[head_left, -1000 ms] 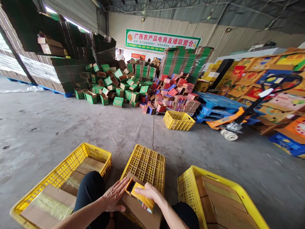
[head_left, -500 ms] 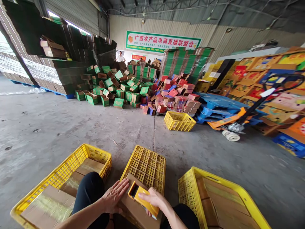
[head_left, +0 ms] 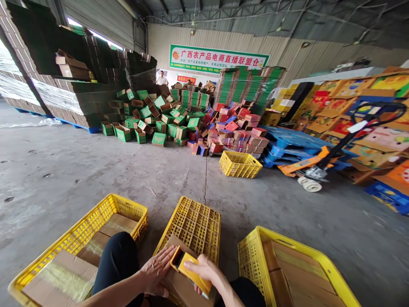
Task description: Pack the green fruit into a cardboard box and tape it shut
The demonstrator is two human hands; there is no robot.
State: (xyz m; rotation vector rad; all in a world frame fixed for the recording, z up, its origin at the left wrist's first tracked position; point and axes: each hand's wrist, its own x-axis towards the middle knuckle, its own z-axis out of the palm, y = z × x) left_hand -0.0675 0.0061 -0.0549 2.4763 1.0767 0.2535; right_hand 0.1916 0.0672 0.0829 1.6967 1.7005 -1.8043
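A cardboard box (head_left: 181, 285) lies on an upturned yellow crate (head_left: 195, 221) between my knees. My left hand (head_left: 157, 271) rests flat along the box's left side, fingers stretched out and together. In my right hand (head_left: 204, 273) is a yellow tape dispenser (head_left: 189, 265), held tilted over the top of the box. Its dark open end points up and left, close to my left fingertips. Whether its lower end touches the box I cannot tell.
Left of me stands a yellow crate (head_left: 76, 230) with taped boxes; another crate (head_left: 255, 256) with boxes is at my right. Farther off are a yellow basket (head_left: 240, 165), an orange pallet jack (head_left: 306, 164), blue pallets (head_left: 287, 140) and a heap of green cartons (head_left: 159, 128).
The tape dispenser and my right hand have shifted very slightly left and up. My left hand stays on the box, its fingers now a little higher. The view has moved slightly.
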